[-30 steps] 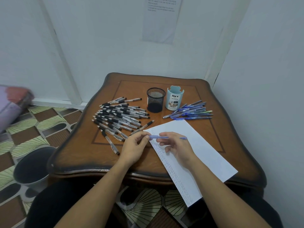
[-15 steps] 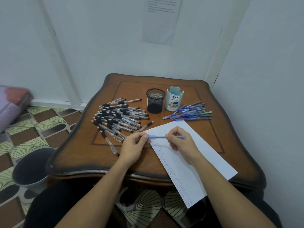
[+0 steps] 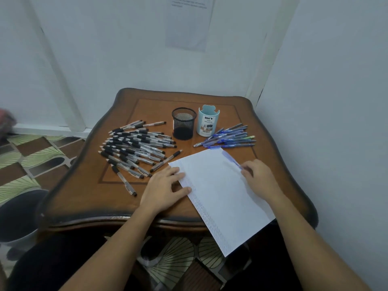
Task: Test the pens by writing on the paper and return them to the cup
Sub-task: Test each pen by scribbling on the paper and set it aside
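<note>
Your left hand (image 3: 168, 185) lay flat on the paper (image 3: 220, 202), while your right hand (image 3: 259, 175) gripped a blue pen (image 3: 232, 160) at its far right edge. Neither the mesh cup (image 3: 184, 123) nor the blue cup (image 3: 208, 120) showed pens, so most returning looked undone.

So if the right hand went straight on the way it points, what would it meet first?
Probably the near end of the blue pen pile, past the paper; the right hand and the pen it holds aim there. The black mesh cup stands beyond.
</note>
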`<action>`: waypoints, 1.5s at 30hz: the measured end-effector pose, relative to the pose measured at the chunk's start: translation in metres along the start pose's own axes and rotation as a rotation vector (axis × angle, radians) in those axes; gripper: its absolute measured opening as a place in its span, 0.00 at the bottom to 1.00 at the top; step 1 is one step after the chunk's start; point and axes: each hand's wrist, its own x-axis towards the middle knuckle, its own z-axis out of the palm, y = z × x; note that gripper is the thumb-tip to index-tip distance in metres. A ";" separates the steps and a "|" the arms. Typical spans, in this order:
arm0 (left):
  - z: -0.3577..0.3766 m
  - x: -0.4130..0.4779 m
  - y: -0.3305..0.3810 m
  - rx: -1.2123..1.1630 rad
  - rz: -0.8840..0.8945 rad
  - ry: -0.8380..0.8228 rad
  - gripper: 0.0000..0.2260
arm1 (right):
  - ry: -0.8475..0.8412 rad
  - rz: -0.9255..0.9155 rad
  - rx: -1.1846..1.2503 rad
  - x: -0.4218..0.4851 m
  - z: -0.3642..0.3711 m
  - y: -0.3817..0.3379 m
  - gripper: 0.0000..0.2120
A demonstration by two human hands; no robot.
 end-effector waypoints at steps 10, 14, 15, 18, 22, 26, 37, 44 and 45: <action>0.004 0.002 -0.002 0.034 -0.014 0.002 0.38 | 0.074 0.287 -0.059 -0.047 -0.031 0.093 0.12; 0.005 0.001 -0.003 0.023 -0.016 0.021 0.36 | 0.065 0.269 -0.103 -0.056 -0.028 0.095 0.12; 0.006 0.001 -0.003 0.021 -0.016 0.024 0.35 | 0.068 0.261 -0.102 -0.056 -0.028 0.095 0.11; 0.005 0.001 -0.002 0.029 -0.023 0.006 0.32 | 0.064 0.258 -0.105 -0.053 -0.030 0.095 0.11; 0.002 0.000 0.000 0.023 -0.042 -0.014 0.36 | 0.155 0.259 -0.134 -0.029 -0.031 0.084 0.16; 0.000 0.000 0.001 0.034 -0.056 -0.021 0.37 | 0.150 0.067 -0.213 0.013 -0.022 0.054 0.13; 0.004 0.004 -0.005 0.085 -0.032 -0.052 0.38 | -0.041 -0.010 -0.314 0.106 0.025 0.013 0.16; 0.005 0.005 -0.007 0.101 -0.029 -0.062 0.34 | 0.053 -0.118 -0.352 0.109 0.029 0.022 0.10; 0.005 0.005 -0.006 0.094 -0.031 -0.063 0.35 | 0.056 -0.127 -0.349 0.110 0.029 0.022 0.11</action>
